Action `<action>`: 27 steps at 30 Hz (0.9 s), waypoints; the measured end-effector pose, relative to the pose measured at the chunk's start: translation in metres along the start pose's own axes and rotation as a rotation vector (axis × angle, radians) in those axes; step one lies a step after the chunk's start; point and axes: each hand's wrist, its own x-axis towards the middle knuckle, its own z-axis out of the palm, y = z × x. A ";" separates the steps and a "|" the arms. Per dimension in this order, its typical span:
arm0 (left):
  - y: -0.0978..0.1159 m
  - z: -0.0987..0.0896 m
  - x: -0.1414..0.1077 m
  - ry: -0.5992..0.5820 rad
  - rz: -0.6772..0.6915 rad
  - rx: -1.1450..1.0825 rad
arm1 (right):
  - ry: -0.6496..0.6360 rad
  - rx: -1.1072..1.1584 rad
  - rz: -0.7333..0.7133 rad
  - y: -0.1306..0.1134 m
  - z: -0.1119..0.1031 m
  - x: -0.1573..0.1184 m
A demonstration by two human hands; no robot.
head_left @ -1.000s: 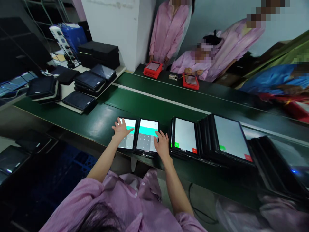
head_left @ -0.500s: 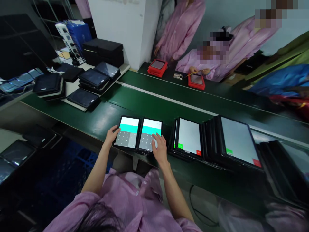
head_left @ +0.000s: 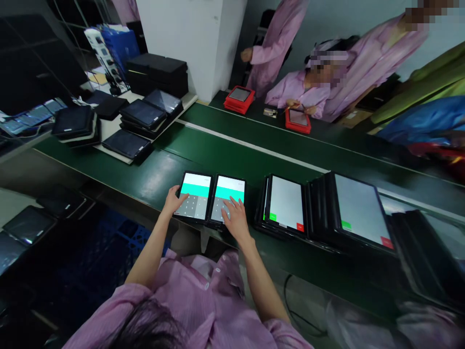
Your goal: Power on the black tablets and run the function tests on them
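Note:
Two tablets lie side by side in front of me, each lit with a calculator keypad below a turquoise band. My left hand (head_left: pixel 173 199) is at the left edge of the left tablet (head_left: pixel 196 182). Its thumb reaches over the keypad while the other fingers stay along the edge, apart from the thumb. Over the lower part of the right tablet (head_left: pixel 229 183) my right hand (head_left: pixel 236 218) is spread, with its thumb and fingers on or just above the keys. Neither hand has a tablet lifted.
To the right stand stacked tablets (head_left: pixel 286 198) and a taller stack (head_left: pixel 361 208), both with pale screens on top. Dark tablets (head_left: pixel 127 144) sit on a board at the left. Across the green bench (head_left: pixel 218 150), people in pink handle red-cased tablets (head_left: pixel 298 120).
My left thumb has moved inward onto the left keypad. My right hand has shifted slightly left and lower over its screen. Across the bench, a standing person's arm has lifted.

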 end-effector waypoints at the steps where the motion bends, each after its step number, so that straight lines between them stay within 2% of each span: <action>1: -0.001 -0.003 0.000 -0.017 -0.002 -0.042 | -0.008 0.000 -0.008 -0.002 0.002 0.002; 6: -0.002 -0.014 -0.002 -0.026 0.022 -0.135 | -0.072 0.029 -0.052 -0.007 0.005 0.005; 11: 0.012 -0.011 0.010 -0.014 -0.034 -0.113 | 0.069 0.057 0.044 0.012 -0.014 -0.006; 15: 0.036 -0.001 0.024 0.011 -0.033 0.061 | 0.163 0.045 0.106 0.035 -0.024 -0.009; 18: 0.059 0.008 0.027 -0.018 -0.043 0.242 | 0.188 0.035 0.138 0.046 -0.024 -0.007; 23: 0.090 0.022 0.018 -0.083 -0.042 0.480 | 0.194 0.023 0.142 0.051 -0.023 -0.004; 27: 0.102 0.032 0.011 -0.084 -0.024 0.579 | 0.209 0.005 0.122 0.052 -0.023 -0.003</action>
